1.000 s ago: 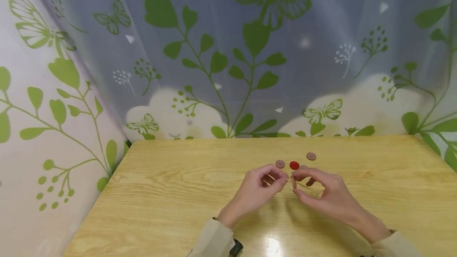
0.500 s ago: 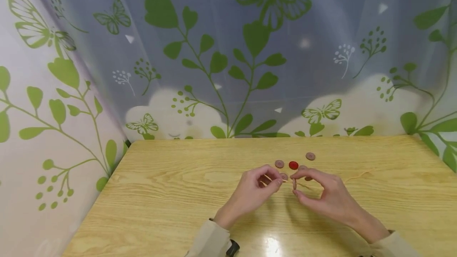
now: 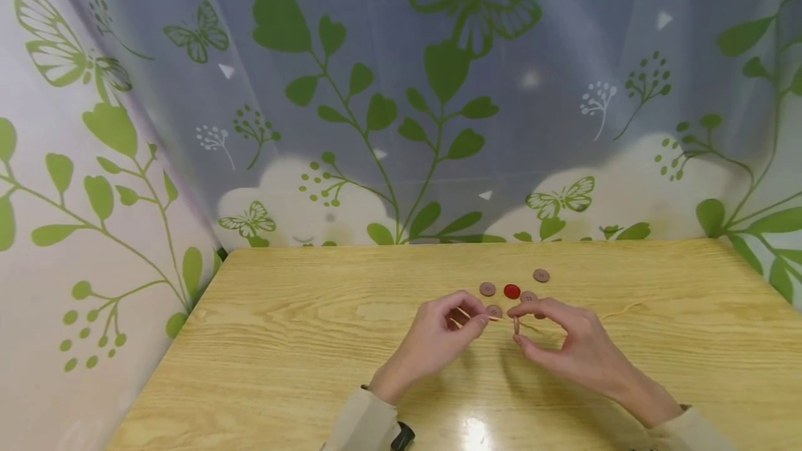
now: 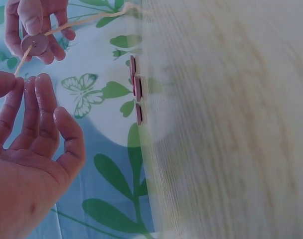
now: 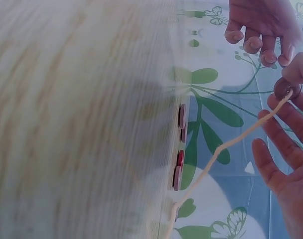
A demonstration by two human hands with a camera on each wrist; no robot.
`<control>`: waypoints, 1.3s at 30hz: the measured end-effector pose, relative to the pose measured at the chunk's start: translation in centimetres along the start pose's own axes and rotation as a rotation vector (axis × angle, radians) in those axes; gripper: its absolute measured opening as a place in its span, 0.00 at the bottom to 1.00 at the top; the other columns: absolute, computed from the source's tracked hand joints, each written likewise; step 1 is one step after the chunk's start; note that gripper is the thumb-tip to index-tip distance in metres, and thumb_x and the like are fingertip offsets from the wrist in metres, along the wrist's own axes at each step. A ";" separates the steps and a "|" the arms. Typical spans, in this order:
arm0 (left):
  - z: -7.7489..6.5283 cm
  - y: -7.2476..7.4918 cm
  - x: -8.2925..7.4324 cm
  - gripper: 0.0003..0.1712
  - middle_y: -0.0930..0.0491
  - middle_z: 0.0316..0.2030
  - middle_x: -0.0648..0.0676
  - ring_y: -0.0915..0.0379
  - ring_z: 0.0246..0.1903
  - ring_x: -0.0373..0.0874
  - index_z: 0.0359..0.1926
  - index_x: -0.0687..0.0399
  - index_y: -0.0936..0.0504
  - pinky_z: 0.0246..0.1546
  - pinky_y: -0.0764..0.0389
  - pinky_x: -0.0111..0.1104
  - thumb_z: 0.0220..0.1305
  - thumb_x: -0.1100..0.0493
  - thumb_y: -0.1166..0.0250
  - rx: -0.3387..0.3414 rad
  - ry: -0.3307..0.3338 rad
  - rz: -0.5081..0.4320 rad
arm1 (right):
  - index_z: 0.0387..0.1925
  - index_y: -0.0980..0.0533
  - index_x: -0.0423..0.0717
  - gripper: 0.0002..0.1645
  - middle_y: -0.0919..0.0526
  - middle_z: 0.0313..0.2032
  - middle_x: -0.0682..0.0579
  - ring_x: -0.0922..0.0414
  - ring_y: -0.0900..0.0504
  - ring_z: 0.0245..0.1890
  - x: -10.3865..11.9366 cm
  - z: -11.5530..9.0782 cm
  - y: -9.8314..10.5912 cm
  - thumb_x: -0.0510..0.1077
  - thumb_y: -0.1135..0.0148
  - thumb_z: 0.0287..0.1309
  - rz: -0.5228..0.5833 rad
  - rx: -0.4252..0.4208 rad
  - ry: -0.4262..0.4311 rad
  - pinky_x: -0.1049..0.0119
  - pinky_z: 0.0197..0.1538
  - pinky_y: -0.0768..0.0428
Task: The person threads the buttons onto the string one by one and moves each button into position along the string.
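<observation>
Between the thumb and index finger of my right hand (image 3: 585,346), a brown button (image 4: 36,45) is pinched on edge above the table. A pale yellow string (image 5: 219,149) runs through it. On the near side of the button, the thumb and index finger of my left hand (image 3: 441,336) pinch a short stretch of that string, a small gap from the button. The left hand's other fingers are loosely bent in the left wrist view. Past the right hand, the string's long tail trails down to the tabletop.
Just beyond the hands lie a red button (image 3: 512,291) and several brown buttons, among them one brown button (image 3: 541,275) farthest back. The wood-grain table (image 3: 301,339) ends at a patterned curtain (image 3: 351,124), which also hangs along the left side.
My left hand has moved a little to the left, away from the button, and more string shows between them. My right hand stays nearly in place, still pinching the button.
</observation>
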State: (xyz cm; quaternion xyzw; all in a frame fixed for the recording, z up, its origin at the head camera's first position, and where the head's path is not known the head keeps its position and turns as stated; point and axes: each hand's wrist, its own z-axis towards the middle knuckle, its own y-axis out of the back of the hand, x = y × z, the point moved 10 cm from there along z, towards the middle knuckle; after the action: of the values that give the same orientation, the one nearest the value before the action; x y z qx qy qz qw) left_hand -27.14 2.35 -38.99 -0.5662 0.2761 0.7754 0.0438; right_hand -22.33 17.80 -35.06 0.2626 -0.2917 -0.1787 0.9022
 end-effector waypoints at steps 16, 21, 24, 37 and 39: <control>-0.3 0.8 0.3 0.05 0.14 0.38 0.49 0.20 0.38 0.36 0.41 0.47 0.16 0.41 0.17 0.29 0.72 0.55 0.37 -0.019 0.003 0.034 | 0.46 0.17 0.53 0.31 0.10 0.43 0.56 0.71 0.15 0.49 0.0 -0.3 0.1 0.27 0.23 0.38 -0.028 0.007 0.005 0.80 0.47 0.18; -0.5 1.2 0.4 0.04 0.14 0.38 0.48 0.21 0.37 0.34 0.41 0.47 0.16 0.40 0.18 0.27 0.72 0.56 0.36 -0.028 0.002 0.045 | 0.45 0.17 0.51 0.29 0.10 0.42 0.60 0.69 0.13 0.44 -0.3 -0.5 0.1 0.28 0.23 0.39 -0.054 0.019 -0.020 0.78 0.45 0.17; -0.6 1.3 0.4 0.04 0.14 0.38 0.48 0.21 0.37 0.33 0.42 0.48 0.16 0.39 0.19 0.27 0.72 0.55 0.37 -0.030 0.000 0.052 | 0.46 0.17 0.50 0.26 0.10 0.41 0.60 0.65 0.13 0.39 -0.4 -0.7 0.1 0.30 0.23 0.43 -0.043 0.026 -0.026 0.78 0.45 0.17; -1.0 2.2 0.8 0.04 0.15 0.37 0.46 0.22 0.38 0.34 0.41 0.45 0.16 0.40 0.19 0.28 0.73 0.54 0.37 -0.044 0.008 0.066 | 0.48 0.18 0.56 0.31 0.11 0.42 0.61 0.63 0.12 0.39 -0.2 -1.0 0.5 0.28 0.23 0.42 -0.036 0.025 -0.024 0.80 0.45 0.18; -1.0 2.3 0.7 0.04 0.15 0.37 0.46 0.22 0.39 0.34 0.42 0.45 0.16 0.41 0.19 0.29 0.72 0.55 0.37 -0.049 0.008 0.068 | 0.48 0.18 0.56 0.29 0.11 0.43 0.60 0.62 0.12 0.38 -0.2 -1.0 0.5 0.29 0.24 0.45 -0.029 0.025 -0.023 0.79 0.45 0.18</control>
State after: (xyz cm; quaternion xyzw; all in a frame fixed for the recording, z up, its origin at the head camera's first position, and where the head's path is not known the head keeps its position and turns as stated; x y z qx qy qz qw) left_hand -27.37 -0.28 -38.97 -0.5605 0.2763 0.7807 0.0027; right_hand -21.80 18.73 -35.55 0.2758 -0.3005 -0.1910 0.8928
